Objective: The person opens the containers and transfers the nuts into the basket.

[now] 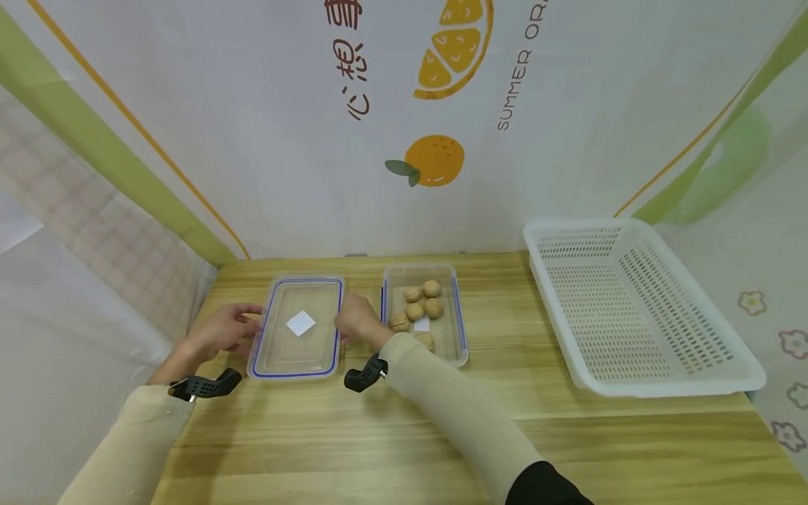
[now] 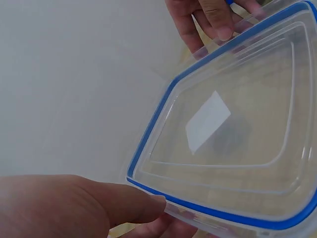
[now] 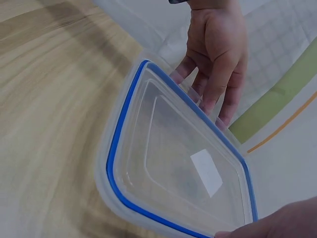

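Observation:
A clear plastic food container (image 1: 297, 358) with a blue-sealed lid (image 2: 257, 144) lies on the table between both hands. A small white paper square (image 1: 300, 323) shows in the middle of its top. My left hand (image 1: 226, 328) holds the left edge, with the thumb (image 2: 148, 206) on top and fingers below the rim. At the right edge, my right hand (image 1: 360, 319) grips the rim; in the left wrist view its fingers (image 2: 218, 20) show partly through the clear plastic. Just right of this hand stands a second clear box (image 1: 449, 344), which holds several walnuts (image 1: 433, 307).
A large white perforated plastic basket (image 1: 631, 322) stands at the right of the wooden table (image 1: 353, 449). A white cloth (image 1: 278, 168) printed with oranges hangs behind the table's far edge. More cloth hangs along the left side (image 1: 101, 231).

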### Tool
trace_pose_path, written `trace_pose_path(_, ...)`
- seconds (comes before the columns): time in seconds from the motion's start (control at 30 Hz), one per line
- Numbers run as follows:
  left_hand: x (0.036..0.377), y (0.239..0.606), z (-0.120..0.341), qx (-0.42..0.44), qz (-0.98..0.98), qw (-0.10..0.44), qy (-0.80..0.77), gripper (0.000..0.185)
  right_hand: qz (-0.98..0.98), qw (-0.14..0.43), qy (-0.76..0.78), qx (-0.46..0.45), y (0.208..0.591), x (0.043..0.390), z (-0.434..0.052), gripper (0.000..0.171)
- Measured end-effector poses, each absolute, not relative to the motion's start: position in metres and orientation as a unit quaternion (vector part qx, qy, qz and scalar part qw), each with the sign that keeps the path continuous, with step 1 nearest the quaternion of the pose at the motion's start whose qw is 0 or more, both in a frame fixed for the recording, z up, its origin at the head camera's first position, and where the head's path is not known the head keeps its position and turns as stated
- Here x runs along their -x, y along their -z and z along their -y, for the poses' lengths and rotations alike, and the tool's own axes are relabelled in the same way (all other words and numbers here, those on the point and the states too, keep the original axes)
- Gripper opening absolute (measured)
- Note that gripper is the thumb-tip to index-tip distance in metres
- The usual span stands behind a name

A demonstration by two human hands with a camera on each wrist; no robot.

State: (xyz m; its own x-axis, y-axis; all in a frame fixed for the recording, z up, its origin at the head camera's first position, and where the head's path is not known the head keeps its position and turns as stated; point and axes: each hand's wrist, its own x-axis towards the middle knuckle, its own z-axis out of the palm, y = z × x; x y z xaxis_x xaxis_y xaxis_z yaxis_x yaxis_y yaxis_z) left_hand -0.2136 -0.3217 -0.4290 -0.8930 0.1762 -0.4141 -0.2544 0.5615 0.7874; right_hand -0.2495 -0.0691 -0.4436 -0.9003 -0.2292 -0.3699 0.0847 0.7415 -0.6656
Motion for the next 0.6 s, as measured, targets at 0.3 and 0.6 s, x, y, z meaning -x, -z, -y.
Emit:
trace_pose_path(0.3, 0.211, 0.443, 0.319, 0.031, -0.86, 0.208, -0.465, 0.047, -0.915, 0.194, 0.353, 0.026, 0.459, 0.248, 0.073, 0.024)
trace_pose_path(0.6, 0.209, 0.449, 0.315, 0.031, -0.854, 0.207, -0.477, 0.046, -0.922, 0.173, 0.346, 0.01, 0.467, 0.249, 0.074, 0.015)
